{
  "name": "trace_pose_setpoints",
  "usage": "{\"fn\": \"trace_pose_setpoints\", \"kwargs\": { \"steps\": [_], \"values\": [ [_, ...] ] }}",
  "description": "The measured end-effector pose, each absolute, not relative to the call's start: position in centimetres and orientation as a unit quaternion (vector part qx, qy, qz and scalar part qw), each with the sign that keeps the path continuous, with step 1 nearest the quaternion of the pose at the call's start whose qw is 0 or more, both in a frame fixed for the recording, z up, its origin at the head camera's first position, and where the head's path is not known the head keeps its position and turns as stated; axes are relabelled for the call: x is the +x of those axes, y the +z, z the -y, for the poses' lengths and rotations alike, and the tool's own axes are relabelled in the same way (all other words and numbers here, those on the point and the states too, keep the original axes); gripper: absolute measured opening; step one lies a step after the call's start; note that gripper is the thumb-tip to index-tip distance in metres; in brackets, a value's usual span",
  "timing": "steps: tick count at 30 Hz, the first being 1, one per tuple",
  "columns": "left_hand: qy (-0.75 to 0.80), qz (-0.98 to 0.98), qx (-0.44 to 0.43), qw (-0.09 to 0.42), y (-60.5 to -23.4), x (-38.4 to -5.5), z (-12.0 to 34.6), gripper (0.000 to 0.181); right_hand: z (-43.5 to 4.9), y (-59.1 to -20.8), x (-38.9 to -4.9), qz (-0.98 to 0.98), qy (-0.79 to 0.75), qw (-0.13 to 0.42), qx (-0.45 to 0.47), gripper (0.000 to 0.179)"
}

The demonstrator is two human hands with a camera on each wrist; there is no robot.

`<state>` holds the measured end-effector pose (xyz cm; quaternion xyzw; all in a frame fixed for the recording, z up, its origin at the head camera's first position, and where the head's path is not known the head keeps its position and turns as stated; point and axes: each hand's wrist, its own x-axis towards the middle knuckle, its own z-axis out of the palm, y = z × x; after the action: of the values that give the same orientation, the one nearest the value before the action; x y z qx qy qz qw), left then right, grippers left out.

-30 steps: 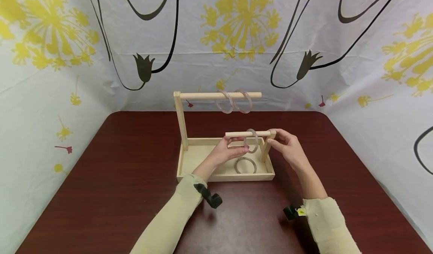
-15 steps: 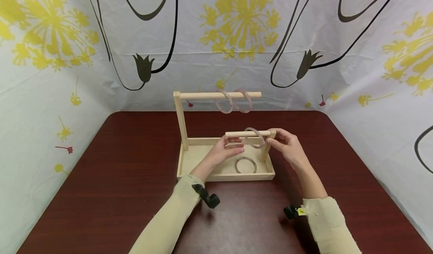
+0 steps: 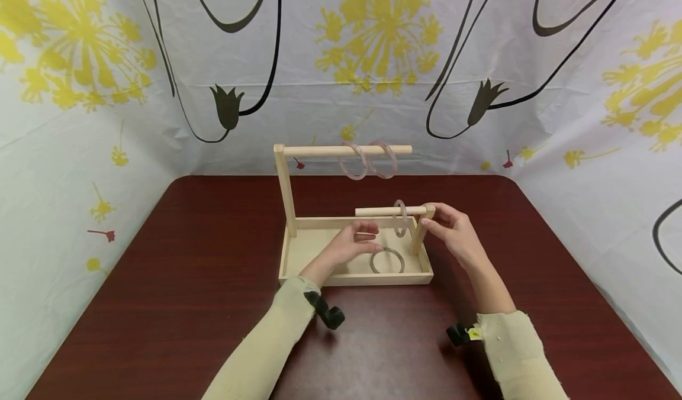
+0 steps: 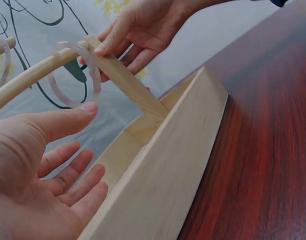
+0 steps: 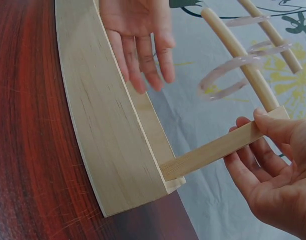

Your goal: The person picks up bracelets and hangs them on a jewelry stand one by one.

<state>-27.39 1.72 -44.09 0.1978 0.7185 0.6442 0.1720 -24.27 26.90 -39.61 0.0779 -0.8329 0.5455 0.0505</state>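
Observation:
A wooden bangle stand has a tray base and two bars at different heights. On the lower bar hangs a pinkish translucent bangle, upright around the wood. My right hand grips the top of the post that carries this bar, thumb on one side and fingers on the other. Over the tray, my left hand holds nothing; its fingers are loosely extended, just below the lower bar. A greyish bangle lies flat in the tray, beside the left thumb in the head view.
Two more pinkish bangles, a left one and a right one, hang from the higher bar behind. The stand rests on a dark red wooden table. A patterned cloth surrounds the table at the back and sides.
My left hand has let go of the bangle on the lower bar and drawn down and slightly left. That bangle has moved right along the bar, swinging. The right hand stays in place.

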Motion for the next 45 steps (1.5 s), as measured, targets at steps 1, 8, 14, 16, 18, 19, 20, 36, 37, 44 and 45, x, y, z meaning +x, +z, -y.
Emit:
{"fn": "trace_pose_setpoints", "kwargs": {
  "steps": [1, 8, 14, 16, 18, 19, 20, 36, 37, 44, 45],
  "values": [
    [0.640, -0.722, 0.197, 0.174, -44.2, -27.4, -1.7, 0.052, -26.9, -39.6, -24.3, 0.833, 0.545, 0.051, 0.078, 0.038],
    [0.597, -0.753, 0.209, 0.181, -44.5, -27.2, -2.0, 0.052, -26.9, -39.8, -24.3, 0.814, 0.569, 0.058, 0.100, 0.033],
    [0.524, -0.802, 0.229, 0.170, -44.6, -26.9, -2.2, 0.051, -26.9, -39.8, -24.3, 0.808, 0.576, 0.063, 0.102, 0.032],
    [0.494, -0.820, 0.241, 0.161, -44.6, -26.9, -2.3, 0.052, -26.8, -39.8, -24.3, 0.806, 0.579, 0.065, 0.103, 0.032],
    [0.466, -0.834, 0.253, 0.154, -44.5, -26.8, -2.3, 0.054, -26.8, -39.8, -24.3, 0.804, 0.582, 0.065, 0.104, 0.032],
    [0.451, -0.841, 0.258, 0.152, -44.5, -26.8, -2.3, 0.056, -26.8, -39.9, -24.3, 0.804, 0.581, 0.067, 0.104, 0.032],
    [0.436, -0.847, 0.263, 0.150, -44.5, -26.8, -2.4, 0.057, -26.8, -39.9, -24.3, 0.804, 0.581, 0.066, 0.104, 0.032],
    [0.228, -0.900, 0.363, 0.084, -44.4, -26.9, -3.1, 0.054, -26.8, -39.7, -24.1, 0.809, 0.578, 0.049, 0.097, 0.034],
    [0.224, -0.901, 0.361, 0.086, -44.4, -26.9, -3.1, 0.054, -26.9, -39.7, -24.1, 0.808, 0.579, 0.047, 0.097, 0.035],
    [0.215, -0.912, 0.341, 0.078, -44.2, -26.7, -2.7, 0.054, -26.8, -39.7, -24.1, 0.807, 0.580, 0.056, 0.095, 0.034],
    [0.220, -0.913, 0.336, 0.076, -44.3, -26.7, -2.6, 0.054, -26.8, -39.7, -24.1, 0.805, 0.582, 0.056, 0.095, 0.034]
  ]
}}
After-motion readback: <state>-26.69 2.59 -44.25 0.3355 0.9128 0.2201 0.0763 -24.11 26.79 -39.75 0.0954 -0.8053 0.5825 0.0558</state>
